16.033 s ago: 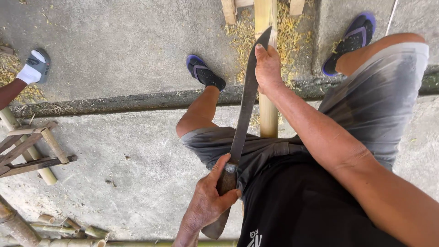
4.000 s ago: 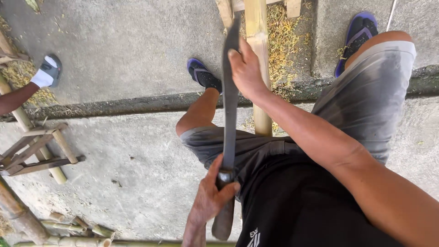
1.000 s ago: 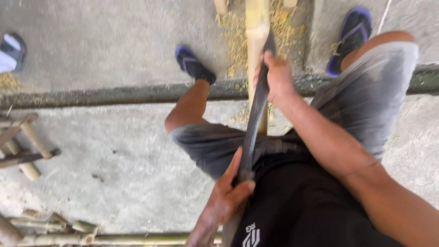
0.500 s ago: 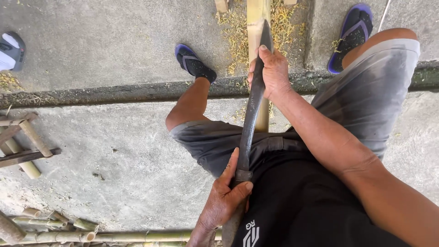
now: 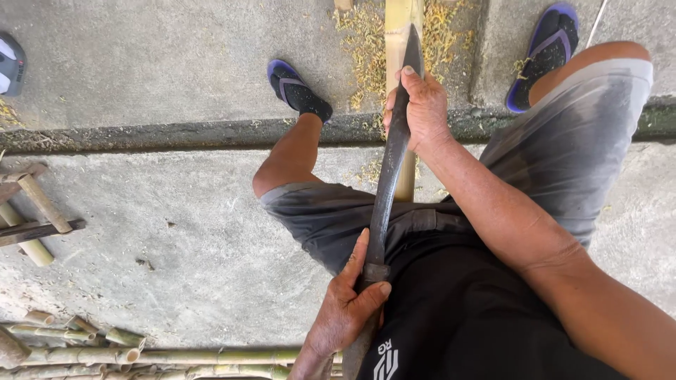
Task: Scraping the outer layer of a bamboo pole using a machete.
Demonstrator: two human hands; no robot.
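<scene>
Blade (image 5: 389,169) of a long dark machete lying lengthwise along a yellow bamboo pole (image 5: 403,21), tip pointing away from the body. Left hand (image 5: 346,306) clamping shut around the machete's handle, down at the near end of the pole, close against the black shirt (image 5: 479,309). Right hand (image 5: 420,109) closing over the blade near its tip, fingers wrapping the back edge and pressing it onto the pole. Pole running out between the knees, passing under the grey shorts (image 5: 563,162). Pale shavings (image 5: 362,35) scattering on the concrete floor (image 5: 155,63) both sides of the pole's far end. Blue sandals either side of the pole: one (image 5: 296,88) to its left, one (image 5: 542,49) to its right. Cut bamboo lengths (image 5: 141,352) piling well left of the pole, beside the handle hand; a small bamboo frame (image 5: 35,218) farther left
</scene>
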